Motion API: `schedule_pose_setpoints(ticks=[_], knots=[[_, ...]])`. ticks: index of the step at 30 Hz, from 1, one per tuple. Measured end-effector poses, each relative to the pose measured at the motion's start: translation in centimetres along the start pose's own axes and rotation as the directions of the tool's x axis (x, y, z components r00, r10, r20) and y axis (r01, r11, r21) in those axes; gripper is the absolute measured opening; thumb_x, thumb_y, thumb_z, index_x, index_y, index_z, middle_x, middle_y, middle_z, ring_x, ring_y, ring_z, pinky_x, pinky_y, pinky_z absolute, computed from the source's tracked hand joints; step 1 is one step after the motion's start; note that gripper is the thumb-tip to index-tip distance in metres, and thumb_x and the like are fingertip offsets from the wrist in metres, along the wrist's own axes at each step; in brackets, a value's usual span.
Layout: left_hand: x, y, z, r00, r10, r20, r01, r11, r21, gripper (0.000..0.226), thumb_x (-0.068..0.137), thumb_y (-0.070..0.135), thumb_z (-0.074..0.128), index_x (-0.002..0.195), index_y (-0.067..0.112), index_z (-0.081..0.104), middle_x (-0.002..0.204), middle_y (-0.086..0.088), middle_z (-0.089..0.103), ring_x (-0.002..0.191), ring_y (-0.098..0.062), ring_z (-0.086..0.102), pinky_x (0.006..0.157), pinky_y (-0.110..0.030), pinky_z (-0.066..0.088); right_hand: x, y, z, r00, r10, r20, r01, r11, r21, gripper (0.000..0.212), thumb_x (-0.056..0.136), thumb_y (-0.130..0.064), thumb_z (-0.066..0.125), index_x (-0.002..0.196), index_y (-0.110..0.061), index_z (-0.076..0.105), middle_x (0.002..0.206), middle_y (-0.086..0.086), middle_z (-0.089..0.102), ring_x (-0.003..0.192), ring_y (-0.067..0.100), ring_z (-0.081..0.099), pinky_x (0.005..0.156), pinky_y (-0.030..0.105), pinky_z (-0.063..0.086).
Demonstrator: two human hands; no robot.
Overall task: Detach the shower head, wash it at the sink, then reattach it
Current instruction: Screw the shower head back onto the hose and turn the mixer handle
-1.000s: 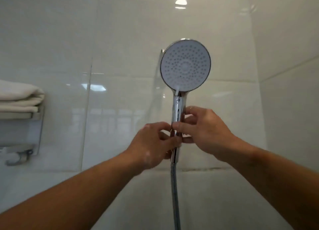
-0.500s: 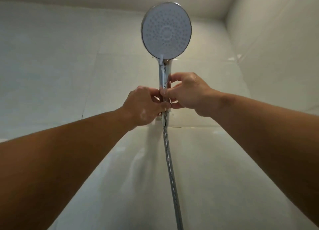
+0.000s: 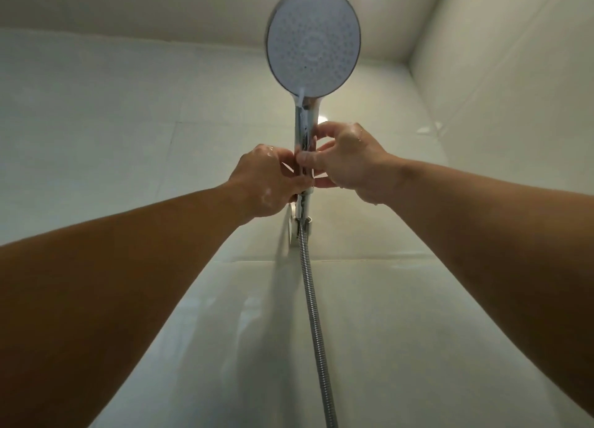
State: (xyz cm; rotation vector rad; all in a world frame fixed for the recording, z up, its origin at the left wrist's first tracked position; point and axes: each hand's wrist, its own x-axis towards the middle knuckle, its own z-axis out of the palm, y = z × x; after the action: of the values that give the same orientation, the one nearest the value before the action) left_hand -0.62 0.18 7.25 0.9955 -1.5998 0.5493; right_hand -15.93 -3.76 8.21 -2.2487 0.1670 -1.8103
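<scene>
Nearest, two bare forearms reach up from the 7 and 4 o'clock corners and meet just above the middle of the view. Between them a ribbed metal hose rises from 6 o'clock, slightly tilted, to the foot of a chrome handle. A pale wall bracket sits just beside and behind that joint; whether the handle rests in it cannot be told.

Next, the left hand curls its fingers together around the lower handle from the 9 o'clock side. The right hand pinches the same handle from the 3 o'clock side, thumb and fingertips pressed on the chrome. Both hands glisten with water drops.

Above them, toward 12 o'clock, the shower head stands upright, its round pale face dotted with small nozzles and turned toward the camera.

Farthest back, glossy cream wall tiles fill the scene, crossed by thin grout lines. Two walls join in a corner at 1 o'clock under a plain ceiling.
</scene>
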Motion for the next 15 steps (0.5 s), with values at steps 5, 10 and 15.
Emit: schedule_pose_setpoints(ticks=[5, 10, 15], knots=[[-0.1, -0.7, 0.3, 1.0, -0.018, -0.002, 0.018, 0.999, -0.03, 0.015, 0.084, 0.022, 0.08, 0.097, 0.018, 0.074, 0.086, -0.002, 0.075, 0.086, -0.025, 0.076, 0.085, -0.045, 0.062, 0.3, 0.7, 0.3, 1.0, 0.001, 0.013, -0.001, 1.0, -0.007, 0.019, 0.088, -0.016, 0.078, 0.105, -0.018, 0.069, 0.097, 0.013, 0.075, 0.085, 0.026, 0.077, 0.079, 0.043, 0.064], [-0.5, -0.4, 0.4, 0.999, -0.04, -0.007, 0.039, 0.998, -0.04, 0.018, 0.086, 0.025, 0.079, 0.102, 0.019, 0.073, 0.089, 0.002, 0.074, 0.091, -0.022, 0.073, 0.09, -0.042, 0.06, -0.2, 0.4, -0.1, 0.999, -0.016, 0.046, 0.017, 1.0, -0.017, 0.02, 0.09, -0.014, 0.076, 0.108, -0.017, 0.068, 0.101, 0.015, 0.074, 0.088, 0.026, 0.076, 0.079, 0.039, 0.064], [-1.2, -0.5, 0.4, 1.0, -0.024, 0.013, 0.023, 0.999, 0.044, 0.019, 0.086, 0.029, 0.079, 0.101, 0.022, 0.071, 0.092, 0.004, 0.074, 0.09, -0.021, 0.072, 0.09, -0.041, 0.06, -0.3, 0.9, -0.2, 0.996, -0.018, 0.09, 0.024, 0.998, -0.06, 0.02, 0.089, -0.012, 0.076, 0.107, -0.019, 0.069, 0.095, 0.012, 0.075, 0.085, 0.025, 0.076, 0.081, 0.041, 0.064]])
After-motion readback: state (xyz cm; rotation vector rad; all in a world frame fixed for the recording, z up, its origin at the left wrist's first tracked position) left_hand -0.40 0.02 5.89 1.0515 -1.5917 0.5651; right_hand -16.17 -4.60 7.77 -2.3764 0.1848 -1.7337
